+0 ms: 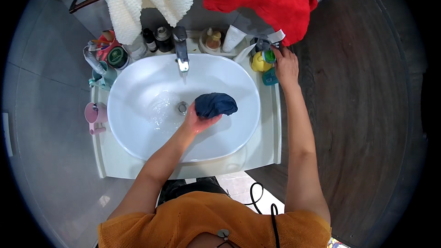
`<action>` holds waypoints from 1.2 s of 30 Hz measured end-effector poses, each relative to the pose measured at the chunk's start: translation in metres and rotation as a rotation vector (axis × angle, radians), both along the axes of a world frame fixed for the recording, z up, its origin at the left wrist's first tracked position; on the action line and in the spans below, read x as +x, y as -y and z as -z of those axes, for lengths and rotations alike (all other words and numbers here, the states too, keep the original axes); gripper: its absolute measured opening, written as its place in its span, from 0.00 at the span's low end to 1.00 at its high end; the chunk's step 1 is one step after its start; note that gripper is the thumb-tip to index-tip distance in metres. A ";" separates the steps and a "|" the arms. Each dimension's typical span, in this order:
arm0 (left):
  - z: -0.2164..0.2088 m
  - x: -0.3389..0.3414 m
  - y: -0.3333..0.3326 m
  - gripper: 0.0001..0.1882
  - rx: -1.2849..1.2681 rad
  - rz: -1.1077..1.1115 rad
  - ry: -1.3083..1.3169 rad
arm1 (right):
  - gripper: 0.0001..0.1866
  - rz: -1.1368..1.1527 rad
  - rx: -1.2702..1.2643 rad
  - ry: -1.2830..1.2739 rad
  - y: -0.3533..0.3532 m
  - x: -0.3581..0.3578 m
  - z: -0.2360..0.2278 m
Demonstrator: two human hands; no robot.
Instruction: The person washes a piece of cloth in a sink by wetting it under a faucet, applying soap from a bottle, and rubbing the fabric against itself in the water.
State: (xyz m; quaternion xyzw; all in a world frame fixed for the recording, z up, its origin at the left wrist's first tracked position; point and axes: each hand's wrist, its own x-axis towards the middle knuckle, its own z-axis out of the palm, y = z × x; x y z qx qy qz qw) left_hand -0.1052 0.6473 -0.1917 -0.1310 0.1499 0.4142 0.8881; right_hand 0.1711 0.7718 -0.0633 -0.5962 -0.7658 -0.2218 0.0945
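A bunched dark blue cloth [216,105] rests in my left hand [200,122], whose fingers are closed around its underside above the white sink basin [133,73]. At the back right corner of the counter, my right hand [287,67] reaches out with its fingers stretched forward. Its fingertips are right beside a small green-and-clear container [269,56]; I cannot tell whether they touch it. Close by are a yellow bottle [259,63] and a teal container [269,78]. From the chrome faucet [182,50] no strong stream shows, though rippling water surrounds the drain [182,107].
Behind the basin stand a white tube [234,38], a pump bottle [213,40] and dark bottles [163,39]. On the left are a dark-lidded jar [117,57], a teal cup [106,77] and a pink cup [95,114]. White [142,0] and red [262,4] towels hang above.
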 end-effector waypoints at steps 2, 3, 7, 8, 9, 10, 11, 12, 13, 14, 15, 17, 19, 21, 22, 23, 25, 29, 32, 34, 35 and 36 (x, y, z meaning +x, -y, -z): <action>0.013 0.003 -0.002 0.20 -0.058 0.033 0.048 | 0.21 0.007 -0.042 0.099 -0.013 0.008 0.005; 0.012 0.004 -0.004 0.20 -0.087 0.050 0.071 | 0.21 0.016 -0.098 0.110 -0.018 0.010 0.008; 0.001 0.012 -0.005 0.18 -0.154 0.000 -0.080 | 0.20 0.017 -0.137 0.135 -0.024 0.015 0.017; -0.001 0.013 -0.004 0.18 -0.138 0.006 -0.084 | 0.19 0.021 -0.132 0.136 -0.023 0.019 0.016; -0.002 0.011 -0.003 0.18 -0.123 0.006 -0.093 | 0.18 0.019 -0.127 0.131 -0.021 0.017 0.009; -0.002 0.010 -0.002 0.19 -0.143 -0.011 -0.105 | 0.18 0.020 -0.122 0.127 -0.019 0.015 0.001; -0.002 0.010 -0.002 0.19 -0.162 -0.026 -0.116 | 0.18 0.046 -0.129 0.039 -0.014 0.014 -0.006; -0.001 0.009 -0.001 0.19 -0.184 -0.042 -0.128 | 0.18 0.070 -0.137 -0.051 -0.004 0.006 -0.020; -0.004 0.009 0.000 0.20 -0.188 -0.041 -0.151 | 0.19 0.099 -0.145 -0.138 0.007 0.002 -0.033; -0.007 0.008 0.002 0.20 -0.192 -0.038 -0.175 | 0.20 0.117 -0.138 -0.162 0.016 0.002 -0.039; -0.010 0.006 0.006 0.21 -0.199 -0.036 -0.201 | 0.20 0.121 -0.126 -0.237 0.030 -0.001 -0.046; -0.012 0.004 0.011 0.22 -0.196 0.005 -0.242 | 0.20 0.133 -0.094 -0.376 0.060 -0.010 -0.063; -0.010 0.003 0.017 0.22 -0.107 0.031 -0.194 | 0.20 0.172 -0.102 -0.511 0.092 -0.010 -0.070; -0.001 0.003 0.022 0.21 0.054 0.038 -0.056 | 0.19 0.198 -0.123 -0.650 0.125 -0.009 -0.075; -0.011 0.005 0.025 0.21 0.039 0.043 -0.052 | 0.19 0.204 -0.122 -0.677 0.141 -0.008 -0.073; -0.020 0.008 0.028 0.21 0.024 0.048 -0.049 | 0.18 0.209 -0.121 -0.705 0.157 -0.008 -0.068; -0.029 0.015 0.036 0.21 -0.047 0.075 -0.039 | 0.17 0.246 -0.137 -0.766 0.188 -0.006 -0.056; -0.036 0.028 0.059 0.22 -0.142 0.159 -0.029 | 0.18 0.382 -0.208 -0.817 0.240 -0.006 -0.021; -0.046 0.036 0.072 0.25 -0.119 0.215 0.039 | 0.19 0.398 -0.250 -0.873 0.263 -0.017 0.004; -0.052 0.041 0.076 0.27 -0.124 0.231 0.089 | 0.19 0.427 -0.265 -0.916 0.269 -0.021 0.017; -0.056 0.043 0.079 0.28 -0.136 0.231 0.104 | 0.19 0.424 -0.255 -0.946 0.274 -0.022 0.020; -0.058 0.045 0.078 0.29 -0.143 0.226 0.119 | 0.19 0.416 -0.243 -0.975 0.277 -0.022 0.022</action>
